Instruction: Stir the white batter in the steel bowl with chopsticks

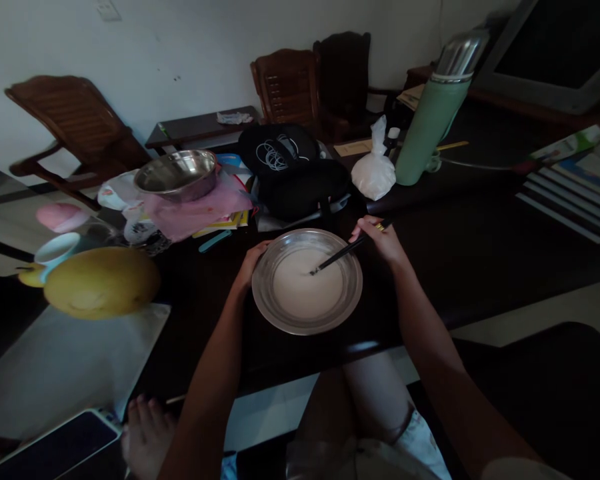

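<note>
A wide metal bowl (260, 300) of milky white liquid (305, 293) sits on the dark table in front of me. My left hand (255, 260) grips its left rim, with the fingertips partly hidden behind the bowl. Closed round the upper end of black chopsticks (343, 252) is my right hand (380, 239), just beyond the bowl's right rim. The chopsticks slant down to the left, and their tips dip into the liquid near the middle. Whether there are two sticks or one is hard to make out.
Behind the bowl lie a black case (300, 187), a tied bag of white powder (374, 170) and a green thermos (430, 127). Left are another metal bowl (180, 193) on pink cloth and a yellow round object (103, 280). Another person's hand (147, 433) rests near a phone (65, 447).
</note>
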`<action>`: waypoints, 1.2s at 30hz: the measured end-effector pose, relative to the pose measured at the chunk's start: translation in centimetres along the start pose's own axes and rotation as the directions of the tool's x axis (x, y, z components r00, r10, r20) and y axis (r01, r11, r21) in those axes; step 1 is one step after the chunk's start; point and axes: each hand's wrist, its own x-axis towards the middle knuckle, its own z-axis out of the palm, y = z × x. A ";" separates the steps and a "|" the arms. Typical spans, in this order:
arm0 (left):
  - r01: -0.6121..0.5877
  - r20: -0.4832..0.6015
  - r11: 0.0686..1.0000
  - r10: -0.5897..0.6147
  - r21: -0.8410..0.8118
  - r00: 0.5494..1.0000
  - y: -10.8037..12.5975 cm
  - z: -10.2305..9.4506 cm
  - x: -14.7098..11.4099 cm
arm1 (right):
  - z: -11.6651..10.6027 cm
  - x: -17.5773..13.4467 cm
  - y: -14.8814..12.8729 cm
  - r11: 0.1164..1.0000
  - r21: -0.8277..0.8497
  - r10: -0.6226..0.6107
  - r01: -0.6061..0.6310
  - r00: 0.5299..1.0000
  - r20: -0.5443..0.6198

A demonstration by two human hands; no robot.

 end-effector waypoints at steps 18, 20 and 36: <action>-0.020 -0.004 1.000 0.020 0.007 1.000 -0.4 -0.2 0.3 | 0.7 -0.1 -0.4 0.998 -0.055 -0.031 0.043 0.980 0.196; -0.013 0.001 1.000 0.013 0.000 1.000 -0.3 -0.2 0.3 | 0.4 0.0 -0.3 0.998 -0.036 -0.043 0.046 0.996 0.081; 0.008 0.002 1.000 -0.008 -0.014 1.000 -0.2 -0.1 0.0 | 0.1 -0.1 -0.3 0.998 0.054 0.026 -0.030 0.996 0.086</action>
